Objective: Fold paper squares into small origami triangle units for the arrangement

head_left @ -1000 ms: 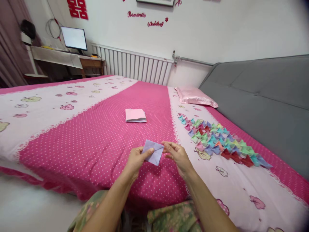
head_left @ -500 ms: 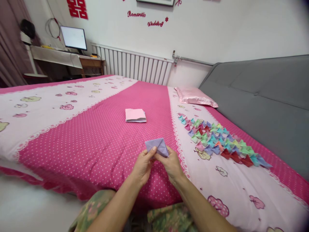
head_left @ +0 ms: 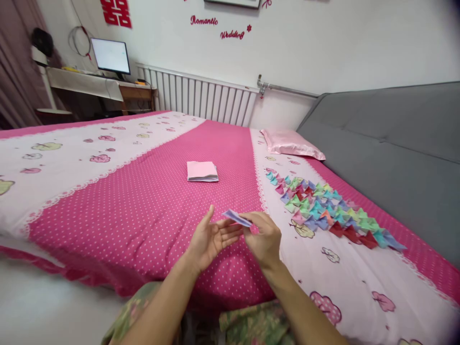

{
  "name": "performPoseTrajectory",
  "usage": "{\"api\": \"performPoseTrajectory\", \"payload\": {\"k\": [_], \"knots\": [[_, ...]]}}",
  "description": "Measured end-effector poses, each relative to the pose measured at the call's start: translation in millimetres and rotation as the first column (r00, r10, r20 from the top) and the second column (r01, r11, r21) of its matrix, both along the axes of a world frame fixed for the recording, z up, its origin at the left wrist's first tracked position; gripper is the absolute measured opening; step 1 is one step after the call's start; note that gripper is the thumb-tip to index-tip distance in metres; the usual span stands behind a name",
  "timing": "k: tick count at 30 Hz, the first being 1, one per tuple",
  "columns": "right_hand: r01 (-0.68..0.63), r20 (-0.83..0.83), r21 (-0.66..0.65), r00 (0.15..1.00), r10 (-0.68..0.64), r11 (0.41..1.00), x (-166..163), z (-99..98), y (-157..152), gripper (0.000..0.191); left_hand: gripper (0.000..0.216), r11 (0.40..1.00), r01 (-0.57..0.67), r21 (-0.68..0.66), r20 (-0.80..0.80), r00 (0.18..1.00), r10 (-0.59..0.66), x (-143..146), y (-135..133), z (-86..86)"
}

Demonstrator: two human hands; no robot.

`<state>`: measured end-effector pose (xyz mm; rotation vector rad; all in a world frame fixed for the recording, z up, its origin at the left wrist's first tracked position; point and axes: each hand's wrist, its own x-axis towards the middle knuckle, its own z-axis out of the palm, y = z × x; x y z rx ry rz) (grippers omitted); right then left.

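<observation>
A folded piece of purple paper is held over the near side of the bed, tilted so that it shows nearly edge-on. My right hand pinches its right end between thumb and fingers. Just below and to the left, my left hand is open, palm up, thumb raised and fingers stretched beneath the paper. Whether those fingertips touch the paper I cannot tell. Farther off on the pink dotted cover lies a stack of square paper with a pink sheet on top.
Rows of small folded paper boats in many colours cover the bed's right side. Behind them are a pink pillow and a grey headboard. A radiator and a desk with a monitor stand beyond the bed.
My left hand has let go of the purple paper and opened below it. My right hand has turned the paper from face-on to nearly edge-on.
</observation>
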<state>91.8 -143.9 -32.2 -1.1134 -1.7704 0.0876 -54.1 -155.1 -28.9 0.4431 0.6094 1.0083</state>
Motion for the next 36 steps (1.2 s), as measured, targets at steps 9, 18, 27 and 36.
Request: {"api": "performPoseTrajectory", "payload": {"k": [9,18,27,36], "knots": [[-0.170,0.199,-0.038,0.964,0.174,0.985,-3.1,-0.7,-1.3,0.035,0.014,0.966,-0.242,-0.086,-0.119,0.966,0.231,-4.4,4.8,-0.5],[-0.402,0.108,-0.263,0.891,0.440,0.877,9.1,15.0,0.1,0.045,0.016,0.966,-0.235,-0.105,-0.155,0.964,0.217,-13.6,5.0,6.0],[-0.403,0.040,-0.262,0.903,0.427,0.877,11.2,15.2,1.7,0.033,0.021,0.971,-0.179,-0.156,-0.116,0.980,0.162,-13.0,4.2,6.1],[-0.390,0.021,-0.261,0.912,0.410,0.883,10.7,15.6,1.9,0.026,0.019,0.969,-0.155,-0.192,-0.058,0.987,0.147,-13.5,5.0,4.5]]}}
